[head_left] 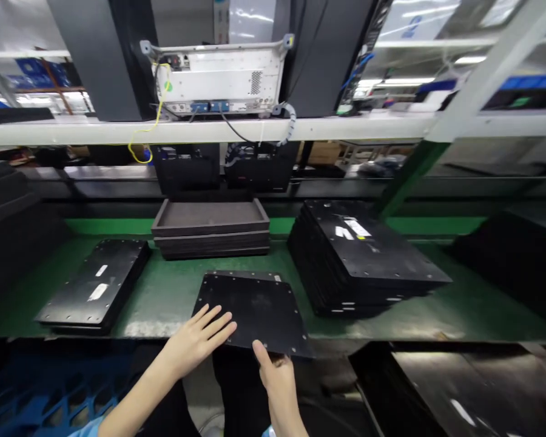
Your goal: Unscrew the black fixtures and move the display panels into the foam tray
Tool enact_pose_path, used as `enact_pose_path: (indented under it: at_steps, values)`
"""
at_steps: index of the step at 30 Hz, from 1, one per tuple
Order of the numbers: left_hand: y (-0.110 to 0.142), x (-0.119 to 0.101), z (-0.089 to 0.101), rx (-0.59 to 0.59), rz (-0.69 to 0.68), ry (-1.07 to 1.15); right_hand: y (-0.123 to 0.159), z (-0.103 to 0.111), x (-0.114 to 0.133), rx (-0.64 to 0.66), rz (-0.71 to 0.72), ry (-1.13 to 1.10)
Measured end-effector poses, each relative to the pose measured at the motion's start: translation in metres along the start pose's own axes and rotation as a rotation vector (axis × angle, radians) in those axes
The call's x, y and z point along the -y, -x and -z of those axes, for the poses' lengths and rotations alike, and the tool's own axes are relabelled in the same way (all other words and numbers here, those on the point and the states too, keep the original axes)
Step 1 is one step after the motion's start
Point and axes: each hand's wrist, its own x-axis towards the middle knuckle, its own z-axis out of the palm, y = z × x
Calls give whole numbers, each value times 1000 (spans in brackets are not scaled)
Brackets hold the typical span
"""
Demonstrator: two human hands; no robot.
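Note:
A flat black panel [255, 306] with small rivets or holes along its edges lies at the front of the green bench, its near edge jutting past the bench. At its back edge, part of another dark plate [236, 274] shows from underneath. My left hand [195, 341] rests flat on the panel's left front part, fingers stretched out and apart. My right hand [278, 381] grips the front edge, thumb on top and the other fingers curled below, mostly hidden by the panel.
Stacks of labelled black panels stand left [95, 282] and right [373, 243] on the green bench [164, 297]. Behind are stacked dark foam trays [212, 233]. A white instrument [218, 76] sits on the shelf above. Below the bench are a blue crate [73, 394] and more panels [477, 388].

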Motion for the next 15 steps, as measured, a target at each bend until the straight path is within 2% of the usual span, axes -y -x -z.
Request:
enact_pose_path:
  at_steps: [5,9,12,15]
  values:
    - [-6,15,-13,71,41,92,-32,18,19,348,-13,303]
    - [-4,30,-20,113,150,174,-17,38,16,513,-63,484]
    - [-15,47,-26,159,286,251,8,63,6,544,-53,530]
    - [-52,58,-38,175,421,282,21,81,-3,453,-20,514]
